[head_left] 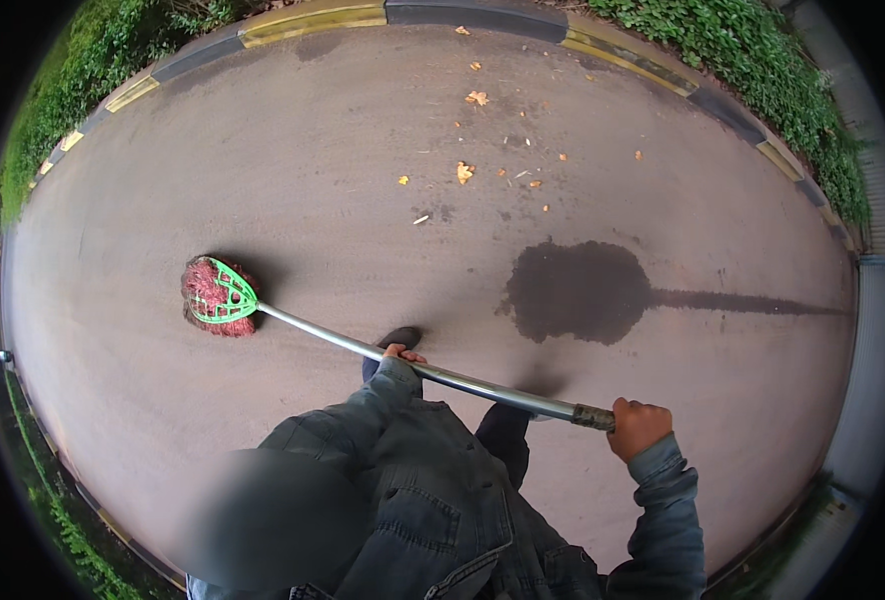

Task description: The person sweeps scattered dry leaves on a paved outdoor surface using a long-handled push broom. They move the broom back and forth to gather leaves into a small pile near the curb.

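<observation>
1. Head view: the left hand (403,354) is mostly hidden by its denim sleeve (383,395); only fingertips show, curled over the broom's metal handle (413,366), so the grip looks closed but is hard to make out fully.
2. The right hand (639,427) is clamped in a fist around the handle's dark-wrapped end.
3. The broom head (218,296), red bristles in a green plastic frame, rests on the asphalt road (263,150) off to the person's left.
4. One dark shoe (397,340) peeks out beneath the handle.
5. A dark wet patch (578,292) stains the rough pavement; dry yellow leaves (466,172) lie scattered beyond it, near the striped curb (313,22).
</observation>
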{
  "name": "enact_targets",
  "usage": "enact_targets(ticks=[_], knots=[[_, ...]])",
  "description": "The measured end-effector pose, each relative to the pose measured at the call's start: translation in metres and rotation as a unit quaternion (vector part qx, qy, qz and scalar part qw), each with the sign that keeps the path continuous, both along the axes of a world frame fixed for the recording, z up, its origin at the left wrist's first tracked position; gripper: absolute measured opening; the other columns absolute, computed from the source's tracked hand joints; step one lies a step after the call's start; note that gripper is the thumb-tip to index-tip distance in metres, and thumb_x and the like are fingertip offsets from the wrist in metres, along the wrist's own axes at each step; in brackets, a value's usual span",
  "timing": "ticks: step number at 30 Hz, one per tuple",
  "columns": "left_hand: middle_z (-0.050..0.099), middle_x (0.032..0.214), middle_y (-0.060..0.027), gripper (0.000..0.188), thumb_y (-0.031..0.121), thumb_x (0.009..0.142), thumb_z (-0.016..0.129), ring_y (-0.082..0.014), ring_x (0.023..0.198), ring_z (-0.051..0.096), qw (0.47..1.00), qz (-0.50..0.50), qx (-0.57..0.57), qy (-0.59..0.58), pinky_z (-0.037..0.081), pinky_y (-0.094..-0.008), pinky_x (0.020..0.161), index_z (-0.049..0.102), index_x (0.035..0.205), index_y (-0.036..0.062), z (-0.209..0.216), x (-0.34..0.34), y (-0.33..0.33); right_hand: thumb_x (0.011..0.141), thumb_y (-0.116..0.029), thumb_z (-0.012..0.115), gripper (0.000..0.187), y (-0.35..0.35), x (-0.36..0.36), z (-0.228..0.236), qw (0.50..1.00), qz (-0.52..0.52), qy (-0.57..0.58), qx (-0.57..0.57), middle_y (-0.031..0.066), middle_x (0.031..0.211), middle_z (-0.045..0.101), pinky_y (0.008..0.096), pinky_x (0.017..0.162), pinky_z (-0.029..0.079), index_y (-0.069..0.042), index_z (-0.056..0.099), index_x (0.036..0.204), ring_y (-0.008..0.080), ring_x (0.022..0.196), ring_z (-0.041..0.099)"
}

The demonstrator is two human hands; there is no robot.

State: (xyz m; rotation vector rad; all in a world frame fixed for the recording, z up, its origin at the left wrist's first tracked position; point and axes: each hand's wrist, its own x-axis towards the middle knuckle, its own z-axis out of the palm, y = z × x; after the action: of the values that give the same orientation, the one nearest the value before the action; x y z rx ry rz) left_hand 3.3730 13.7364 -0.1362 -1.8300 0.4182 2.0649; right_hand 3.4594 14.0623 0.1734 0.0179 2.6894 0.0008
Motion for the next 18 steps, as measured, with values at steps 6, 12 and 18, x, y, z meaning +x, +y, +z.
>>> enact_targets(ticks=[6, 12, 18], knots=[[0.036, 0.041, -0.0076, 0.026, 0.018, 0.070, 0.043, -0.0276, 0.041, 0.041, 0.992, -0.115, 0.001, 0.058, 0.039, -0.0410, 0.044, 0.033, 0.047, 0.0093, 0.029, 0.099, 0.313, 0.057, -0.010, 0.059, 0.012, 0.250, 0.145, 0.052, 0.990, -0.096, 0.031, 0.097, 0.0118, 0.055, 0.052, 0.0373, 0.045, 0.043, -0.007, 0.047, 0.058, 0.0288, 0.049, 0.052], [0.035, 0.046, -0.0050, 0.013, 0.011, 0.075, 0.043, -0.0192, 0.037, 0.035, 0.948, -0.265, 0.174, -0.032, 0.039, -0.0366, 0.040, 0.037, 0.064, 0.0092, 0.114, 0.306, 0.606, 0.055, -0.009, 0.056, 0.010, 0.377, 0.437, 0.160, 0.904, -0.317, -0.001, 0.287, 0.0115, 0.052, 0.050, 0.0400, 0.045, 0.041, -0.007, 0.046, 0.056, 0.0325, 0.049, 0.051], [0.036, 0.047, -0.0051, 0.021, 0.015, 0.073, 0.048, -0.0186, 0.040, 0.037, 0.806, -0.498, 0.312, 0.072, 0.039, -0.0361, 0.042, 0.037, 0.057, 0.0084, 0.146, 0.388, 0.742, 0.064, -0.027, 0.056, 0.013, 0.273, 0.524, 0.176, 0.803, -0.454, 0.008, 0.386, 0.0033, 0.049, 0.054, 0.0364, 0.036, 0.041, -0.017, 0.051, 0.058, 0.0223, 0.041, 0.053]])
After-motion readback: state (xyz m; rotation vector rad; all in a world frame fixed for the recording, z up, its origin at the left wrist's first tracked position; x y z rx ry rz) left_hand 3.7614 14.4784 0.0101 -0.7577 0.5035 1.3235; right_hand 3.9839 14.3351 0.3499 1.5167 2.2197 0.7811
